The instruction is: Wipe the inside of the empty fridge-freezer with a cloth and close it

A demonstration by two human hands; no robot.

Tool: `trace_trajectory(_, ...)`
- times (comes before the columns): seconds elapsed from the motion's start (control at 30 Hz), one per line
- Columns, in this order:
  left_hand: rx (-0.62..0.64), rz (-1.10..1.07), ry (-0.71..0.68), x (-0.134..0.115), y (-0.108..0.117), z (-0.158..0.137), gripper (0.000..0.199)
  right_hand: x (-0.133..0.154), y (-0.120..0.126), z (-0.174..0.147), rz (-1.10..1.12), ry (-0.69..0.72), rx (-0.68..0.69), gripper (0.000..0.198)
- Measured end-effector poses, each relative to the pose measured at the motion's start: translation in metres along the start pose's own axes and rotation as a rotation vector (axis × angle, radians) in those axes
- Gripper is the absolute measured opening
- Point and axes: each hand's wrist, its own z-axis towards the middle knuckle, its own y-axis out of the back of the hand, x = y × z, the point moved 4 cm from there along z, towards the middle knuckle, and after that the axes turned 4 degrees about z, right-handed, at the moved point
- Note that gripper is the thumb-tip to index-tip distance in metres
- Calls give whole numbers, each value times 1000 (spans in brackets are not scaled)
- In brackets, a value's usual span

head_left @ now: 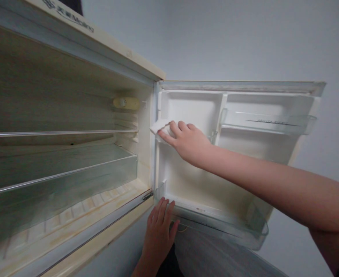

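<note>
- My right hand (188, 142) presses a white cloth (160, 129) flat against the inner wall of the open fridge door (192, 181); the grip is fingers extended and laid together over the cloth, not curled around it.
- The cloth sits at the hinge-side edge of the door liner, roughly level with the upper door shelf (269, 125), and only its left corner shows past my fingertips.
- My right forearm crosses the door from the lower right of the view.
- My left hand (159, 227) rests with its grip spread, fingers pointing up, on the bottom edge of the door just beside the lower door bin (229, 229); it encloses nothing.
- The upper door shelf is a clear plastic rail on the right half of the door, well apart from the cloth.
- The lower door bin is clear plastic and runs along the bottom of the door.
- To the left, the fridge cabinet (106, 34) stands open with two glass shelves (59, 133) inside.
- A yellowish lamp housing (126, 102) is mounted on the cabinet's right inner wall, above the top shelf.
- A plain grey wall (229, 38) is behind the fridge.
</note>
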Motion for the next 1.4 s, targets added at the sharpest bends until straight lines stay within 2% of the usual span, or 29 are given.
trace_trajectory(0.2,-18,-10,-19,0,-2,-1,56,-32,13,-47,-41,-26,72,62)
trace_trajectory(0.4,-27,4,-18,2,-3,-1,56,-61,15,-77,36,121,-38,53)
trace_trajectory(0.5,-40,-1,-17,1,-2,-1,55,-70,17,-81,136,106,-48,49)
trace_trajectory(0.63,-57,-4,-11,0,-1,-1,55,-72,28,-66,271,-131,-52,37)
trace_trajectory(0.73,-66,-8,-7,0,-1,-1,55,-72,48,-42,209,-269,-203,38)
trace_trajectory(0.83,-54,-14,-2,0,-1,-1,56,-75,70,-14,52,-277,-447,57)
trace_trajectory(0.9,-34,-15,0,0,-1,-1,56,-77,75,8,-66,-192,-533,72)
trace_trajectory(0.97,-25,-15,0,0,-1,0,56,-78,66,32,-131,-61,-460,65)
trace_trajectory(1.07,-14,-18,1,1,-1,1,55,-74,29,59,-135,93,-100,41)
trace_trajectory(1.13,-9,-18,0,1,-2,2,55,-67,4,68,-115,140,123,37)
trace_trajectory(1.17,-11,-16,-3,1,-2,2,54,-63,-6,71,-104,154,188,37)
trace_trajectory(1.27,-17,-12,-9,1,-1,2,54,-55,-19,75,-92,208,243,39)
trace_trajectory(1.4,-6,-25,1,1,0,2,55,-65,-14,77,-141,259,225,35)
